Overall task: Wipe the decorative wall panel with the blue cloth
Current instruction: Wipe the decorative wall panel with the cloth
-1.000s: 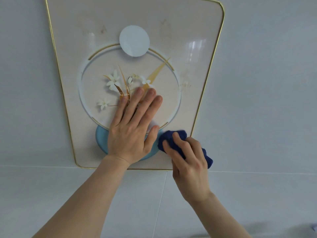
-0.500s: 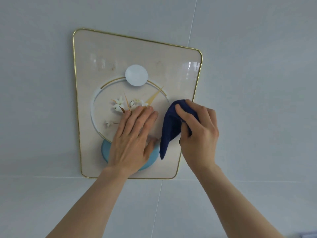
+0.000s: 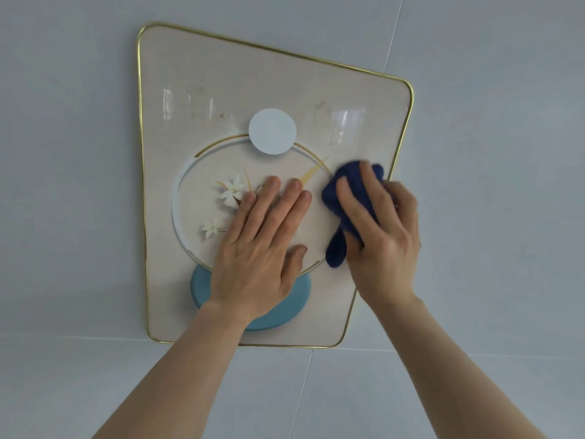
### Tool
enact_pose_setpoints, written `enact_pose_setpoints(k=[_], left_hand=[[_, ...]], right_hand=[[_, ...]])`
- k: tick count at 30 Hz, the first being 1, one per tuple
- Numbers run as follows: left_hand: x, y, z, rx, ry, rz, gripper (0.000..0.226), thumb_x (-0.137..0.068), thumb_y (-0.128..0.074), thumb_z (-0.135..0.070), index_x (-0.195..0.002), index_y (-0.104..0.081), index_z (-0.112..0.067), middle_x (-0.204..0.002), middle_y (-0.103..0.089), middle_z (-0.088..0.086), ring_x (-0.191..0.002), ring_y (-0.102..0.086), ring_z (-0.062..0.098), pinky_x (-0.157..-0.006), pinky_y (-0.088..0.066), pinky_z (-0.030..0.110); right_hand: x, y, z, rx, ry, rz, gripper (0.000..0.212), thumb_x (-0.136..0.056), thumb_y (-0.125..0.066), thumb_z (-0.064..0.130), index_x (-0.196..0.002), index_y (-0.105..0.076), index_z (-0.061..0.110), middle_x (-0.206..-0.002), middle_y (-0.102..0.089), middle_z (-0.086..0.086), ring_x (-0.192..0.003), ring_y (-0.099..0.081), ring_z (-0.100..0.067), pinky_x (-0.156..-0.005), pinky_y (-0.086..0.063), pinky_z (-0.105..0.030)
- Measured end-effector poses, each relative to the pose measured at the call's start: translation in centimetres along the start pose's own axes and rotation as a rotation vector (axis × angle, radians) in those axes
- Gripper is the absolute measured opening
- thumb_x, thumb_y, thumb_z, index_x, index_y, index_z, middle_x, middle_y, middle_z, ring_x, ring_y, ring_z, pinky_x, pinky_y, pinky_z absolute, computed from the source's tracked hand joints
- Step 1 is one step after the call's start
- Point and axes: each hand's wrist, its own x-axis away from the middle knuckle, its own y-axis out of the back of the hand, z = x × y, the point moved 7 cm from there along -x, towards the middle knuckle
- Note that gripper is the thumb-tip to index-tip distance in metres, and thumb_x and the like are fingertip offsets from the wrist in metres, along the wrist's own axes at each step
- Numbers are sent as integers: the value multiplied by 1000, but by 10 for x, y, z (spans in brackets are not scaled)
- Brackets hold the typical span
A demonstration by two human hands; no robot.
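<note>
Two hands work the decorative wall panel: our left hand lies flat and spread on its centre, likely steadying it, while our right hand clamps the blue cloth against its right edge to wipe.

One panel, one cloth, two hands.

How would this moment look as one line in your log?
task: wipe panel | left hand: flat on wall panel | right hand: pressing blue cloth at right side | upper area: smudges visible
</note>
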Motion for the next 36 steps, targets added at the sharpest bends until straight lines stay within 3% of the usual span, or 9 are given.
enact_pose_setpoints(k=[6, 17, 22, 25, 27, 29, 31, 33, 36], left_hand=[[1, 1, -2, 0, 2, -8, 73, -104, -43, -40, -167, -14, -16, -176, -12, 1, -163, -6, 25, -132, -8, 47], [-2, 11, -7, 49, 56, 23, 74, -102, -50, -34, -166, -18, -14, -175, -18, 5, -163, -8, 28, -131, -13, 51], [-6, 25, -8, 11, 79, 91, 76, -99, -59, -32, -164, -25, -13, -173, -25, 5, -162, -14, 28, -130, -18, 50], [-14, 40, -11, 1, 95, 144, 77, -93, -68, -34, -160, -36, -12, -168, -36, 6, -158, -26, 30, -126, -30, 51], [-20, 50, -13, 7, 97, 169, 80, -88, -73, -35, -158, -40, -12, -165, -41, 6, -155, -34, 31, -123, -35, 52], [-27, 59, -13, 13, 87, 180, 87, -86, -76, -36, -160, -36, -12, -167, -37, 6, -156, -31, 30, -126, -30, 51], [-33, 63, -11, 10, 75, 204, 96, -86, -75, -40, -163, -26, -12, -173, -23, 7, -161, -18, 28, -130, -20, 49], [-37, 63, -8, -6, 83, 237, 107, -85, -76, -45, -166, -15, -12, -176, -9, 7, -163, -5, 26, -132, -14, 47], [-36, 57, -3, -26, 103, 295, 120, -82, -77, -52, -166, -3, -11, -176, 2, 8, -163, 4, 26, -133, -8, 45]], right_hand=[[-35, 1, -2, -25, -99, -69, 41, -95, -61, -3, -133, -67, 10, -144, -60, -16, -119, -53, -41, -101, -47, -52], [13, 6, 9, 12, -66, 114, 54, -77, -66, -16, -126, -72, 8, -124, -70, -18, -97, -60, -39, -84, -55, -49], [21, 15, 16, 24, -99, 267, 62, -68, -71, -17, -124, -72, 10, -122, -71, -15, -91, -62, -38, -75, -57, -42], [27, 21, 21, 9, -140, 428, 64, -63, -79, -13, -121, -73, 13, -116, -72, -9, -88, -62, -36, -67, -53, -37], [26, 27, 21, -41, -208, 500, 55, -72, -77, -9, -119, -74, 19, -110, -73, -3, -88, -61, -34, -66, -55, -37], [17, 35, 15, -146, -331, 466, 45, -86, -70, -3, -120, -73, 25, -108, -73, 0, -93, -61, -33, -74, -55, -41], [-4, 48, 7, -202, -422, 297, 47, -87, -68, -6, -122, -73, 25, -116, -74, 1, -98, -61, -33, -79, -53, -39], [-32, 57, 10, -179, -364, 167, 50, -83, -70, -10, -123, -73, 20, -123, -73, -1, -100, -60, -34, -77, -50, -36], [-64, 48, 28, -125, -141, 174, 56, -75, -71, -14, -121, -74, 17, -127, -71, -4, -103, -59, -36, -75, -51, -35]])
